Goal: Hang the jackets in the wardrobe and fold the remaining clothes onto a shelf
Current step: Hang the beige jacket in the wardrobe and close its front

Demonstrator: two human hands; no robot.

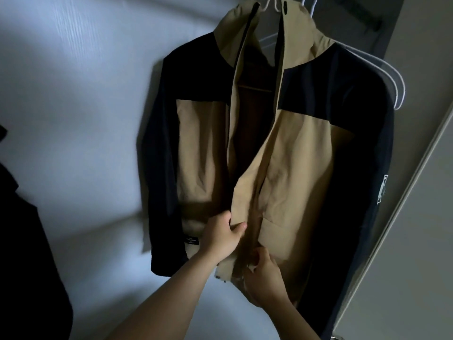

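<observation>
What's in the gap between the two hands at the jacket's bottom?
Only the jacket itself: a strip of its tan front edge runs between the left hand and the right hand, seen in the head view.

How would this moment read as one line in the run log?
jacket: hung on white hanger, front unzipped | left hand: grips front edge | right hand: holds lower hem
</observation>
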